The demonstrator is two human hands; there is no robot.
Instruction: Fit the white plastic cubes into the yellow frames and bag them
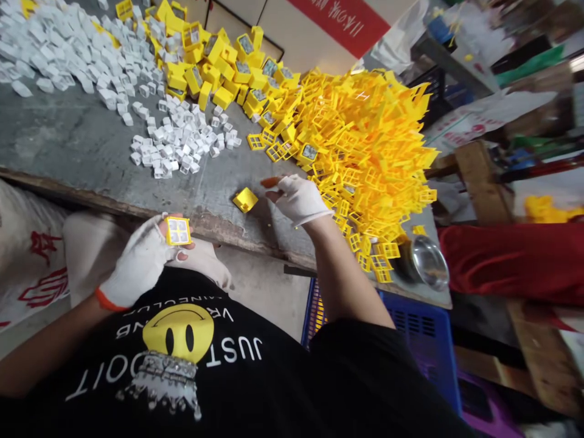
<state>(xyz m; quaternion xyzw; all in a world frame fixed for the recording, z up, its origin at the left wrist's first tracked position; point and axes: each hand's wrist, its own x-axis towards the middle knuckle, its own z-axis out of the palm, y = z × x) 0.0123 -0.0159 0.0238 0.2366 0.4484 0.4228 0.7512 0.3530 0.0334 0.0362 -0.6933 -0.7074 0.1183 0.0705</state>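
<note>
My left hand (145,258), in a white fingerless glove with an orange cuff, grips a square yellow plastic frame (178,231) in front of the table edge. Several white squares show through its window-like openings. My right hand (298,198), gloved in white with bare fingertips, hovers over the table with thumb and forefinger apart and nothing visible between them. Just left of those fingertips, a yellow plastic housing (245,199) lies on the grey tabletop (205,188), apart from the hand.
A tall heap of yellow window frames (365,140) spreads right of my right hand. Yellow housings (223,67) are piled at the back, white cubes (173,140) to the left. A metal bowl (429,263) sits at the right corner, above a blue crate (420,340).
</note>
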